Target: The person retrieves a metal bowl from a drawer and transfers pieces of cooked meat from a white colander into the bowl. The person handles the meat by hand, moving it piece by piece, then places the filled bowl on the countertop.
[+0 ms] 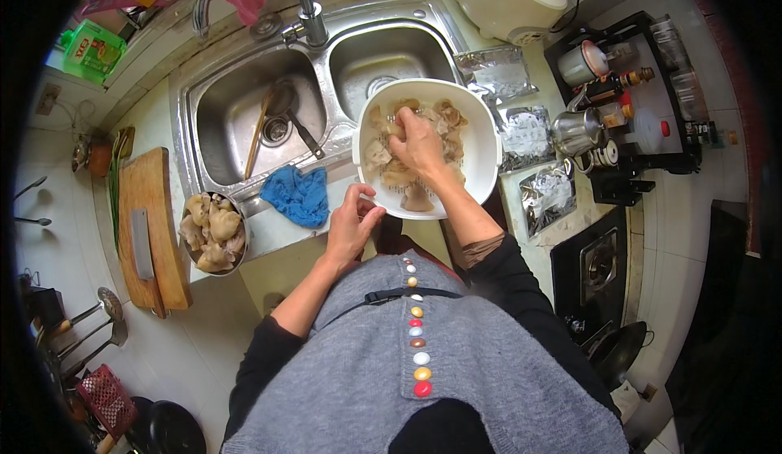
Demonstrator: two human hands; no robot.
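A white plastic colander [486, 167] sits in front of me, overlapping the sink's near right edge. Pale brown, soft-looking food pieces [449, 115] lie in it; I cannot settle their kind. My right hand [420, 145] reaches down into the colander, thumb and fingers pinched on one pale piece [394, 130]. At the colander's near left rim is my left hand [351, 222], its fingers bent and apart, the fingertips close to or touching the rim. To the left, a round metal bowl [245, 234] is heaped with clumped pieces [214, 228] of similar colour.
A double steel sink [244, 100] holds a ladle [302, 133] and chopsticks [259, 133]. A blue cloth [297, 194] lies beside it. A cleaver [142, 243] rests on the cutting board [165, 210]. Silver packets [526, 136], a kettle [577, 131] and a gas hob [589, 264] stand right.
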